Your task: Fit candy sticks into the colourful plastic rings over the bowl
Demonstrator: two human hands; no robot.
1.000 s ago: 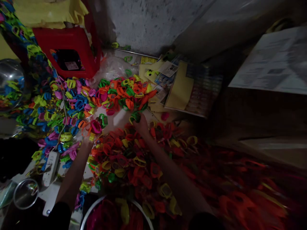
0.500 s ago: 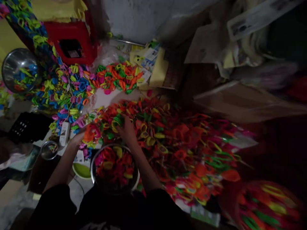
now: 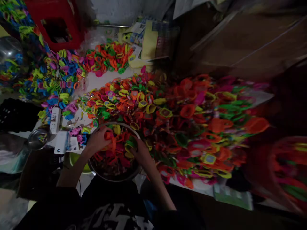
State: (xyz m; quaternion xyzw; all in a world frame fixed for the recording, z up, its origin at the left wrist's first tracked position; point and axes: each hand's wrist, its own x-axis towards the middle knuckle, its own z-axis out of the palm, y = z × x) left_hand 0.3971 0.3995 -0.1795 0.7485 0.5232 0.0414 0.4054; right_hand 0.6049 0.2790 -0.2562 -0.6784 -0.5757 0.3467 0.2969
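**Both hands in the metal bowl, plastic rings everywhere**

So the landmark here is the metal bowl, sitting right in front of the person at the near edge of the tabletop. It's full of bright plastic rings, mostly orange and red. The left hand is over the bowl's left rim, its grip clenched on an orange ring. The right hand is down inside the bowl on the right side, fingers curled into the rings; can't tell whether that grip really has one, it's too dark and blurry.

Just behind and to the right of the bowl spreads a big heap of rings in orange, yellow, green and pink. Left of the bowl lies a white power strip, with a smaller steel cup near it. Far behind the bowl on the left stands a red stool.
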